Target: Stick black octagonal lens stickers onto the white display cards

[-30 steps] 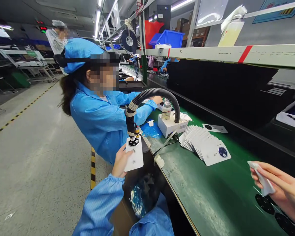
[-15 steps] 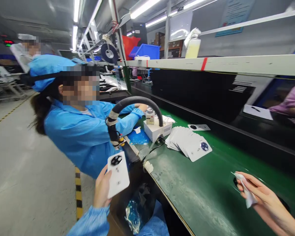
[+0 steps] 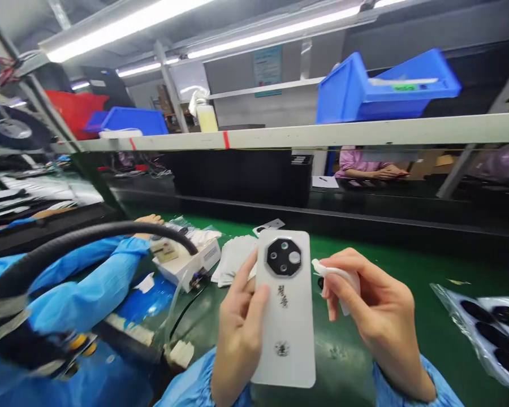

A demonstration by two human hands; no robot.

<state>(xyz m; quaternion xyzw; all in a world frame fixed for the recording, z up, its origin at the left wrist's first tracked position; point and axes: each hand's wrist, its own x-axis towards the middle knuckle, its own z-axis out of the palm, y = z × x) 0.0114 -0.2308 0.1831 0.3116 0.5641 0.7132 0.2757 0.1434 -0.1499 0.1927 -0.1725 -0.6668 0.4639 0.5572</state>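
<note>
A white phone back cover [image 3: 294,322] with a black octagonal camera plate at its top stands upright before me. Fingers and thumb of my left hand [image 3: 240,330] close on its left edge. Just to its right, my right hand [image 3: 375,311] pinches a folded white wipe [image 3: 350,278], apart from the cover. A small black piece shows under the wipe by the fingertips; its kind is unclear. Behind my left hand lies a fanned stack of white covers [image 3: 236,254], partly hidden, and one more cover [image 3: 270,226] lies beyond it.
At the right is a clear plastic bag [image 3: 470,322] of black discs. A black bent hose [image 3: 110,229] arches over the left side beside a white box [image 3: 207,254]. A co-worker's blue sleeve [image 3: 97,282] reaches in there. Blue bins [image 3: 382,96] sit on the shelf above.
My view has swung right. My left hand has brought the phone back cover up over the bench, in front of me. The right hand with the wipe is now close beside it.
</note>
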